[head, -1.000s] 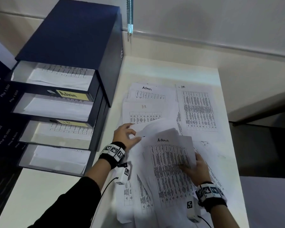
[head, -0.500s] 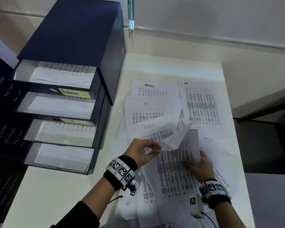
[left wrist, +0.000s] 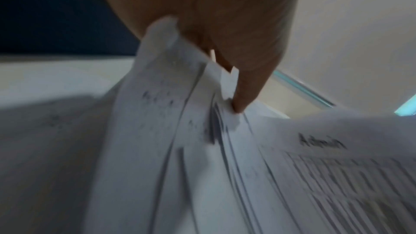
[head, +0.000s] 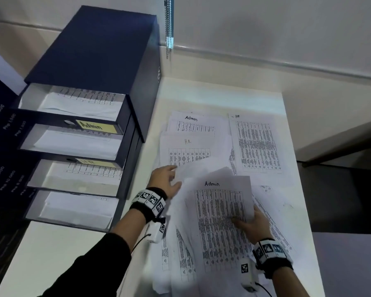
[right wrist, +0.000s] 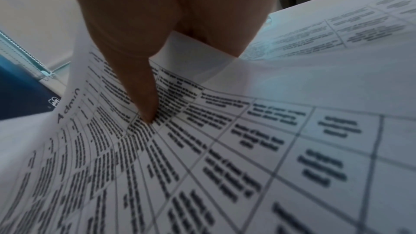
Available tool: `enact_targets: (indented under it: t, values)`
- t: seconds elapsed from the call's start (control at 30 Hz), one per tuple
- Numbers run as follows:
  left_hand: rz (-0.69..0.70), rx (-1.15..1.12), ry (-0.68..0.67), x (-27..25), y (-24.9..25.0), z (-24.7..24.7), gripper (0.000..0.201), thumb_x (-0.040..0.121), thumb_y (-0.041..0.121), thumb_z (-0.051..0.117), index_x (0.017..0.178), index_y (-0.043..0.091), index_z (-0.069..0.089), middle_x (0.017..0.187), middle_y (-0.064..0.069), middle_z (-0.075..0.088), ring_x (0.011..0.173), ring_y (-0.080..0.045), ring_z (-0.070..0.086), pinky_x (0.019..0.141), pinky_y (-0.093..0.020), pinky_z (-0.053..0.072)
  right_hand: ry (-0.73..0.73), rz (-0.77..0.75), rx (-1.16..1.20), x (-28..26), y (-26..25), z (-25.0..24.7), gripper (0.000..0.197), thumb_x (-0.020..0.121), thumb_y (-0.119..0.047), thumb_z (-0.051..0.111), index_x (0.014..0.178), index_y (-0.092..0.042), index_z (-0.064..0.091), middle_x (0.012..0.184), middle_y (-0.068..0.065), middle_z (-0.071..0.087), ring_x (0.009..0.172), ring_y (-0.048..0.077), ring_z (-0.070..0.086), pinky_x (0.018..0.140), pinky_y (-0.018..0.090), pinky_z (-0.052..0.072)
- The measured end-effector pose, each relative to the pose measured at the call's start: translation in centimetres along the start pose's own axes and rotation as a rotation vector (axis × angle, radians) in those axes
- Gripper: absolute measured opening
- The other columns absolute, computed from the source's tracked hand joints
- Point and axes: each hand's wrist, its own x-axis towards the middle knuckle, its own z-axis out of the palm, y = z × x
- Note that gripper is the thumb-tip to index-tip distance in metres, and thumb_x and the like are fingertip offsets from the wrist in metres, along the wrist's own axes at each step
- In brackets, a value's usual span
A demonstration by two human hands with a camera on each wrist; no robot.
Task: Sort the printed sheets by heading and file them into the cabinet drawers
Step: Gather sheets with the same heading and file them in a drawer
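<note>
A dark blue cabinet [head: 99,56] stands at the left with its four drawers pulled open; one front is labelled Admin [head: 96,126], another HR [head: 88,161]. Printed sheets lie scattered on the white table [head: 212,95]. My right hand [head: 253,226] pinches the right edge of the top sheet headed Admin [head: 219,211], thumb on the print [right wrist: 146,109]. My left hand [head: 166,179] grips the left edges of several lifted sheets [left wrist: 180,113] beside that Admin sheet [left wrist: 337,166]. Farther back lie an HR sheet [head: 186,151], another Admin sheet [head: 193,123] and a second HR sheet [head: 257,144].
Each drawer holds some paper. A bead chain [head: 169,28] hangs behind the cabinet's right corner. The table's right edge drops to a dark gap [head: 341,189]. Bare tabletop shows in front of the cabinet [head: 62,254].
Half a second ago my left hand held a sheet folded over the pile. That sheet is down now, the Admin heading shows again, and the left hand has moved back toward the HR sheet.
</note>
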Motion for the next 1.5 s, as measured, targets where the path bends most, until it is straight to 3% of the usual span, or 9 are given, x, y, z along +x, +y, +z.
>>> enact_targets:
  t: [0.23,0.4,0.53,0.7,0.77,0.83,0.97,1.2,1.5]
  values:
    - [0.390,0.016,0.138,-4.5,3.1,0.5,0.022,0.091,0.022,0.064,0.111,0.022,0.073,0.099,0.010,0.075,0.091,-0.009,0.066,0.094,-0.037,0.052,0.015,0.046,-0.017,0.0,0.6,0.4,0.028,0.064,-0.037,0.085,0.082,-0.034,0.065,0.096,0.003,0.067,0.079,0.022,0.068,0.066,0.041,0.061]
    - [0.582,-0.226,0.086,-7.1,5.7,-0.1,0.042,0.091,0.020,0.067,0.131,0.028,0.061,0.099,0.009,0.075,0.081,-0.001,0.067,0.080,-0.016,0.054,0.024,0.057,0.011,0.0,0.0,0.3,0.030,0.068,-0.025,0.086,0.091,-0.017,0.068,0.091,0.001,0.067,0.073,0.012,0.066,0.057,0.022,0.053]
    - [-0.024,-0.541,-0.044,-6.9,5.9,-0.9,0.086,0.080,0.043,0.075,0.149,0.042,0.024,0.121,0.017,0.061,0.109,-0.002,0.059,0.096,-0.024,0.048,0.039,0.097,0.086,-0.1,0.0,-0.1,0.028,0.068,-0.020,0.086,0.075,-0.032,0.062,0.077,0.003,0.072,0.069,0.020,0.070,0.067,0.041,0.061]
    - [-0.511,-1.230,-0.206,-7.3,0.3,1.1,0.085,0.060,0.054,0.086,0.127,0.008,0.061,0.124,-0.002,0.068,0.118,-0.016,0.061,0.110,-0.042,0.040,0.069,0.180,0.144,-0.2,-0.1,0.2,0.024,0.071,-0.024,0.084,0.086,-0.017,0.066,0.076,0.000,0.071,0.067,0.016,0.070,0.068,0.046,0.061]
    - [-0.546,-1.134,-0.228,-8.0,-0.5,2.3,0.079,0.055,0.049,0.091,0.117,0.005,0.066,0.113,-0.002,0.073,0.110,-0.016,0.066,0.100,-0.037,0.048,0.086,0.146,0.144,-0.3,-0.9,0.3,0.038,0.072,-0.027,0.084,0.100,-0.014,0.062,0.082,-0.003,0.070,0.068,0.011,0.069,0.061,0.034,0.061]
    - [-0.507,-0.947,-0.217,-8.6,0.1,2.9,0.064,0.059,0.039,0.093,0.110,0.011,0.067,0.111,-0.003,0.073,0.103,-0.017,0.068,0.094,-0.032,0.052,0.090,0.076,0.152,-0.1,-1.8,0.7,0.056,0.072,-0.024,0.084,0.117,-0.018,0.050,0.092,-0.006,0.065,0.074,0.005,0.066,0.058,0.020,0.057]
    - [-0.492,-0.886,-0.123,-8.4,2.8,2.9,0.045,0.070,0.030,0.087,0.106,0.022,0.060,0.097,0.002,0.068,0.092,-0.017,0.062,0.078,-0.024,0.049,0.059,-0.016,0.057,0.6,-3.2,2.6,0.052,0.078,-0.027,0.078,0.121,-0.015,0.050,0.101,0.003,0.065,0.083,0.019,0.065,0.072,0.040,0.059]
    - [-0.225,-0.908,-0.032,-7.5,8.1,-4.9,0.028,0.073,0.024,0.085,0.087,0.021,0.061,0.067,0.008,0.052,0.081,-0.012,0.067,0.088,-0.040,0.056,0.045,0.018,0.460,1.2,-6.7,-1.4,0.060,0.069,-0.039,0.083,0.118,-0.015,0.058,0.109,0.001,0.071,0.102,0.022,0.068,0.091,0.048,0.055]
    - [0.261,-0.927,0.208,-8.4,13.9,-16.2,0.047,0.072,0.010,0.086,0.114,0.008,0.064,0.107,-0.003,0.074,0.103,-0.013,0.069,0.088,-0.025,0.054,0.262,-0.335,0.699,-2.8,-19.1,-10.0,0.033,0.087,-0.022,0.068,0.112,-0.002,0.063,0.094,-0.003,0.075,0.087,0.008,0.071,0.074,0.022,0.057]
